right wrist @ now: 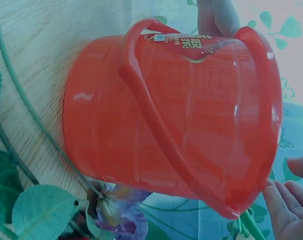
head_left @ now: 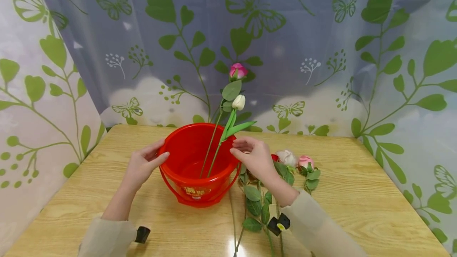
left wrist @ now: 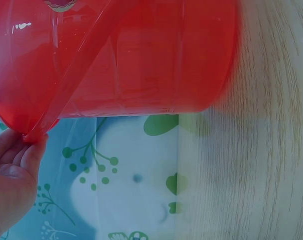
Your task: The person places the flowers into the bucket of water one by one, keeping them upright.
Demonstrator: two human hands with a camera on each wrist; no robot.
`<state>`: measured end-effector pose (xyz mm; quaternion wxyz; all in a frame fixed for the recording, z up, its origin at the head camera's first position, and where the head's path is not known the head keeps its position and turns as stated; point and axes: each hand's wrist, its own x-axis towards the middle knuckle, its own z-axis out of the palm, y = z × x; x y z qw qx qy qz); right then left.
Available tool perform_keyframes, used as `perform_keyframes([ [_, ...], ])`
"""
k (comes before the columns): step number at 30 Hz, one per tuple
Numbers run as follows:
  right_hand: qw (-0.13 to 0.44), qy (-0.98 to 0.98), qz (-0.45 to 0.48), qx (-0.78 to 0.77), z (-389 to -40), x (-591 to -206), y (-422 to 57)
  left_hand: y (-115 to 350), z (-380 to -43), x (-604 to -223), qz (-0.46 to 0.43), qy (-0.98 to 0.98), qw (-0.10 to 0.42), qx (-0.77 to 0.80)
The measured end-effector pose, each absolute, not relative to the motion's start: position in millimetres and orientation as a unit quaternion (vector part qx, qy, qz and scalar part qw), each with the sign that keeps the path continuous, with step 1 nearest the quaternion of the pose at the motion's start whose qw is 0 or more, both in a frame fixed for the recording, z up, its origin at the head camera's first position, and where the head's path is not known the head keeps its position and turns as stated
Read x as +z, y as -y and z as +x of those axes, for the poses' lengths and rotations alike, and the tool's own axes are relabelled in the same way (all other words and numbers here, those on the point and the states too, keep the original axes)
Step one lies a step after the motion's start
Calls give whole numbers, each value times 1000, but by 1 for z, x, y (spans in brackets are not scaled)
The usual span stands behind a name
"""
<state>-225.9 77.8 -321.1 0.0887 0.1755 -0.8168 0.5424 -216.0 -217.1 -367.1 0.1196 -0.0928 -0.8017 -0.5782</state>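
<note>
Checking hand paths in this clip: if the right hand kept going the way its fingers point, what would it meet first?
The right hand points left, over the red bucket rim. Its fingers would probably first meet the white flower's stem leaning in the bucket, though depth is hard to judge.

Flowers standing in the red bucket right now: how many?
2. A pink rose and a white bud stand in the red bucket, stems leaning on its far rim. More flowers lie on the table.

Glossy red plastic bucket (head_left: 194, 169), varnished wooden table (head_left: 357, 193)
</note>
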Motion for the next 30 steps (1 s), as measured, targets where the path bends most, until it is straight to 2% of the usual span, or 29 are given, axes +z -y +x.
perform_keyframes([
  [17, 62, 834, 123, 534, -207, -334, -134, 218, -217, -368, -89, 809, 119, -569],
  [30, 69, 847, 93, 518, -193, -348, -179, 217, -217, -367, -87, 810, 114, -569],
])
